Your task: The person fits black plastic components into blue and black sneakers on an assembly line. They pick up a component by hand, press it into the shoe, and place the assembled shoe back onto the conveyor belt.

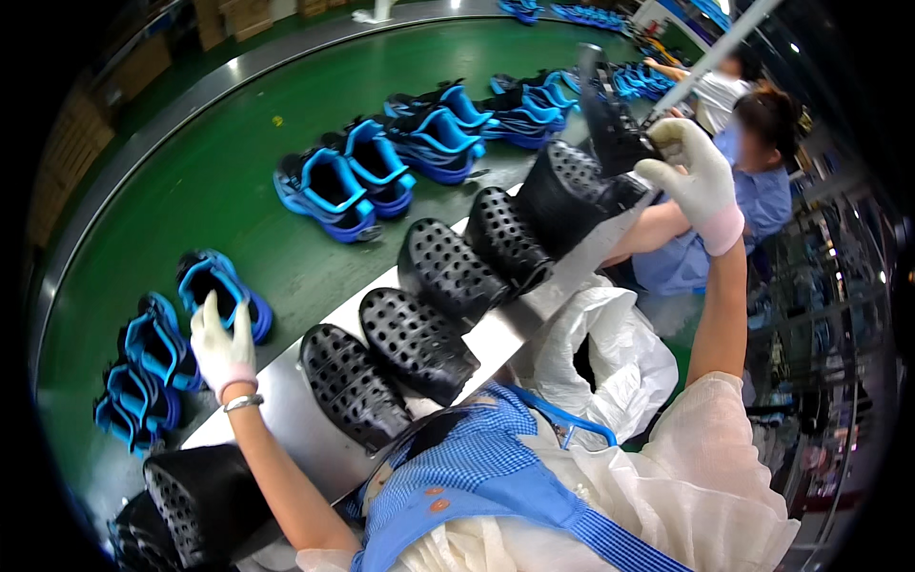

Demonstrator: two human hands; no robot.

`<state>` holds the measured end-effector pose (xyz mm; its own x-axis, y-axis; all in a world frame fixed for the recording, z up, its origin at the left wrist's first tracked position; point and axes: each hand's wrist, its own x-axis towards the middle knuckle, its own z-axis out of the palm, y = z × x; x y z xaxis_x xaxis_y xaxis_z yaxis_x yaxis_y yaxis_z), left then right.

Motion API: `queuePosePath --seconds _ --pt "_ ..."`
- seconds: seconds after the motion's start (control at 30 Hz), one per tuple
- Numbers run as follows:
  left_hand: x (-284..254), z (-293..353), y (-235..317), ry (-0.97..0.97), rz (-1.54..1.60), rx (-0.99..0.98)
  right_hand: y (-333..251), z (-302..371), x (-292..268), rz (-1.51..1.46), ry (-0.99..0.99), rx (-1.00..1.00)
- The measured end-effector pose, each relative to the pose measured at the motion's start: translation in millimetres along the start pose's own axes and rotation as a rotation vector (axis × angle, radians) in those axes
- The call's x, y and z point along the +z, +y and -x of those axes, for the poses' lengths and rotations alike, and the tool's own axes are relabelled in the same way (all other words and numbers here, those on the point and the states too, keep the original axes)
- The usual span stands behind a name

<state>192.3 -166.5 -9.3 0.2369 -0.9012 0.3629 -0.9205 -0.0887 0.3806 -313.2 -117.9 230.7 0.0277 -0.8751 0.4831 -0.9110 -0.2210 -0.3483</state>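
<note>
My left hand [222, 345], in a white glove, reaches over the heel end of a blue-and-black shoe [212, 272]. Its fingers are stretched apart across the shoe's opening; whether they press on it is hard to see. My right hand [696, 170], also gloved, is raised at the upper right. Thumb and fingers close on the end of a black clog [610, 114], which is slightly blurred. Below that clog stands another tilted black clog [562, 191]. More black clogs with round holes [419, 338] lie in a row along a metal ledge [496, 343] before me.
Pairs of blue-and-black shoes [434, 138] line a green conveyor belt [229, 162]. More black clogs [205, 491] sit at the lower left. A white bag [610, 353] hangs open beside a blue handle [562, 419]. Two co-workers [762, 181] are at the right.
</note>
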Motion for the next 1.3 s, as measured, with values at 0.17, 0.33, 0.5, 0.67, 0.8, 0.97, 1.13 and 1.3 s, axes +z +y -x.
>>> queuePosePath --seconds 0.17,0.33,0.5,0.67,0.8,0.97,1.13,1.3 --pt "-33 -4 29 -0.229 0.900 -0.054 -123 -22 101 -0.171 -0.323 -0.386" --pt "-45 18 32 -0.499 1.925 -0.122 -212 -21 182 -0.312 -0.565 -0.770" --pt "-33 28 1 -0.359 2.065 -0.188 -243 -17 235 -0.301 -0.735 -0.645" --pt "-20 34 -12 -0.143 1.993 -0.428 -254 -14 266 -0.218 -0.796 -0.629" --pt "-19 30 -12 -0.141 1.939 -0.581 -260 -16 287 -0.287 -0.711 -0.624" --pt "-28 26 -23 -0.159 1.098 -0.529 -261 -39 293 -0.235 -0.737 -0.601" --pt "2 30 -32 -0.079 0.496 -0.136 -263 -79 308 -0.110 -0.860 -0.666" --pt "13 17 -19 -0.037 0.376 -0.173 -298 -108 330 0.118 -0.935 -0.764"
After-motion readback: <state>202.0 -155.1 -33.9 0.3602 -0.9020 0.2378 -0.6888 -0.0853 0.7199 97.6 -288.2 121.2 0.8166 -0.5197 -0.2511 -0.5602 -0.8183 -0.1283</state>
